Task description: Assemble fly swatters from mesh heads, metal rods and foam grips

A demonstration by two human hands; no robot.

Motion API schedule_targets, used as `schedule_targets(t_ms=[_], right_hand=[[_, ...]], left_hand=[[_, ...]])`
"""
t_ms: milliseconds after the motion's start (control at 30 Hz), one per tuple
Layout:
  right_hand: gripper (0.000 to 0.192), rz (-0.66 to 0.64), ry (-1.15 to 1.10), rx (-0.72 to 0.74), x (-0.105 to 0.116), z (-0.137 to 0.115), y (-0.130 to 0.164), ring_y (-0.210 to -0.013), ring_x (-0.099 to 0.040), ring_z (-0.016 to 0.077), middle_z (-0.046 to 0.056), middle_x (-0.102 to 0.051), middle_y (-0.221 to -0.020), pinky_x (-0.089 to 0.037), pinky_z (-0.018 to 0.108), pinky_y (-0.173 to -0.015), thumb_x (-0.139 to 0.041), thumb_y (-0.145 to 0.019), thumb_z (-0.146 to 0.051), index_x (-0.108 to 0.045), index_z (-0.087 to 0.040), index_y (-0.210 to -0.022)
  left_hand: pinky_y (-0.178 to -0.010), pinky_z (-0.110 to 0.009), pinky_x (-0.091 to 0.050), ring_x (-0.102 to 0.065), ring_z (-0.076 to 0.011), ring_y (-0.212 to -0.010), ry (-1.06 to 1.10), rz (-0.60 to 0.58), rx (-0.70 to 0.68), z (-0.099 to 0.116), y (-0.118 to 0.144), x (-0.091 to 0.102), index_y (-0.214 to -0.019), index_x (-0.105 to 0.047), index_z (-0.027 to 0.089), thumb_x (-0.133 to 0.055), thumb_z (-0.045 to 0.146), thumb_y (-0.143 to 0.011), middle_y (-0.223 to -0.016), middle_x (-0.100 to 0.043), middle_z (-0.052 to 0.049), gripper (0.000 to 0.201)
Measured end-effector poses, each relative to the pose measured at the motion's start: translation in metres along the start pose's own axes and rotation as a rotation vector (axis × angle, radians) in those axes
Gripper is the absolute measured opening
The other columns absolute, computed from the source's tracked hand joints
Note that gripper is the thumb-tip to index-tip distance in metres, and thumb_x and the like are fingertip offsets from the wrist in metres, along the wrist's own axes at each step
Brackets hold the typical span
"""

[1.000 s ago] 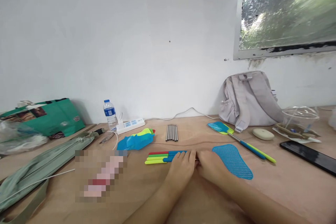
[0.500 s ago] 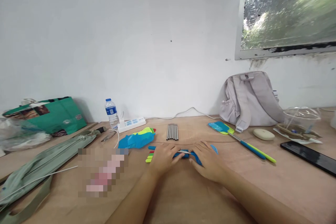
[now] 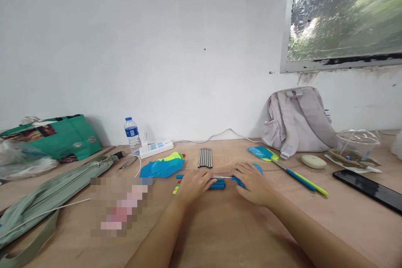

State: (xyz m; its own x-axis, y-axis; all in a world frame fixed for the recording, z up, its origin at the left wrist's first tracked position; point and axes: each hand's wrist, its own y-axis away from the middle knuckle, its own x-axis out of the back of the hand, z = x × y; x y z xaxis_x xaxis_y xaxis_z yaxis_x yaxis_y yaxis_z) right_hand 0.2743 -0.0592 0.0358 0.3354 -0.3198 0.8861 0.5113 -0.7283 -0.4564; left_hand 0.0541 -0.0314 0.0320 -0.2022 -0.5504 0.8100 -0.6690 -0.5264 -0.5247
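A blue fly swatter lies crosswise between my hands, its thin metal rod showing in the gap. My left hand is closed over its handle, whose blue end sticks out to the left. My right hand grips it by the blue mesh head, which is partly hidden under the fingers. Just below the rod, loose blue handles lie on the table, with red and yellow-green handle ends left of my left hand. Beyond it, several metal tubes lie side by side.
Loose blue and yellow-green swatter heads are stacked to the left. Two whole fly swatters lie at right, near a backpack, an oval cream object and a black phone. A water bottle stands by a power strip.
My hands have moved slightly apart, the right one going rightward with the swatter head. More of the metal rod and the loose blue handles now shows between them.
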Motion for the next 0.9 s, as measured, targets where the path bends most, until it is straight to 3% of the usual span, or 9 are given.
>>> schedule_targets(t_ms=[367, 467, 533, 633, 667, 733, 900], right_hand=[[0.024, 0.083, 0.1, 0.029, 0.001, 0.032, 0.004, -0.102, -0.045, 0.0209, 0.005, -0.057, -0.103, -0.026, 0.038, -0.091, -0.042, -0.074, -0.018, -0.054, -0.023, -0.094], [0.021, 0.11, 0.127, 0.059, 0.002, 0.05, 0.008, -0.103, -0.045, 0.021, 0.004, -0.057, -0.103, -0.027, 0.038, -0.091, -0.042, -0.075, -0.017, -0.054, -0.024, -0.091], [0.015, 0.156, 0.133, 0.024, 0.002, 0.072, 0.014, -0.097, -0.048, 0.0209, 0.005, -0.057, -0.097, -0.031, 0.037, -0.086, -0.04, -0.076, -0.016, -0.053, -0.022, -0.081], [0.018, 0.313, 0.076, -0.22, -0.003, 0.103, 0.022, -0.068, -0.049, 0.0173, 0.005, -0.054, -0.073, -0.038, 0.03, -0.064, -0.031, -0.079, -0.015, -0.044, -0.021, -0.068], [0.018, 0.311, 0.043, -0.25, -0.006, 0.107, 0.023, -0.062, -0.047, 0.0163, 0.003, -0.051, -0.066, -0.038, 0.029, -0.06, -0.03, -0.079, -0.015, -0.041, -0.021, -0.066], [0.015, 0.239, 0.001, -0.211, -0.014, 0.105, 0.021, -0.061, -0.045, 0.0156, 0.002, -0.049, -0.066, -0.037, 0.028, -0.059, -0.033, -0.076, -0.014, -0.039, -0.022, -0.065], [0.015, 0.088, -0.1, -0.077, -0.029, 0.068, 0.008, -0.07, -0.048, 0.0143, 0.003, -0.051, -0.076, -0.039, 0.026, -0.065, -0.037, -0.067, -0.007, -0.042, -0.021, -0.072]], left_hand=[[-0.055, -0.026, -0.033, -0.052, -0.0137, -0.064, -0.157, 0.111, -0.053, -0.042, 0.017, 0.002, -0.079, -0.054, 0.019, -0.033, 0.034, -0.089, -0.068, -0.056, -0.002, 0.028], [-0.055, -0.025, -0.034, -0.052, -0.013, -0.062, -0.144, 0.129, -0.036, -0.051, 0.023, 0.005, -0.077, -0.055, 0.019, -0.034, 0.036, -0.088, -0.066, -0.056, -0.002, 0.029], [-0.056, -0.025, -0.035, -0.054, -0.0132, -0.062, -0.11, 0.18, 0.085, -0.06, 0.032, 0.008, -0.076, -0.056, 0.02, -0.035, 0.037, -0.087, -0.068, -0.059, -0.002, 0.029], [-0.058, -0.024, -0.038, -0.056, -0.0138, -0.065, -0.048, 0.356, 0.442, -0.075, 0.047, 0.011, -0.081, -0.056, 0.019, -0.031, 0.035, -0.088, -0.074, -0.063, -0.003, 0.031], [-0.059, -0.024, -0.039, -0.057, -0.0143, -0.067, -0.034, 0.355, 0.474, -0.078, 0.049, 0.011, -0.083, -0.056, 0.018, -0.03, 0.035, -0.089, -0.075, -0.063, -0.003, 0.031], [-0.061, -0.025, -0.039, -0.058, -0.0156, -0.07, -0.04, 0.3, 0.429, -0.078, 0.049, 0.008, -0.083, -0.056, 0.018, -0.033, 0.037, -0.088, -0.078, -0.064, -0.003, 0.031], [-0.06, -0.025, -0.037, -0.058, -0.0159, -0.069, -0.055, 0.165, 0.299, -0.062, 0.032, 0.002, -0.084, -0.057, 0.019, -0.035, 0.037, -0.087, -0.077, -0.065, -0.002, 0.029]])
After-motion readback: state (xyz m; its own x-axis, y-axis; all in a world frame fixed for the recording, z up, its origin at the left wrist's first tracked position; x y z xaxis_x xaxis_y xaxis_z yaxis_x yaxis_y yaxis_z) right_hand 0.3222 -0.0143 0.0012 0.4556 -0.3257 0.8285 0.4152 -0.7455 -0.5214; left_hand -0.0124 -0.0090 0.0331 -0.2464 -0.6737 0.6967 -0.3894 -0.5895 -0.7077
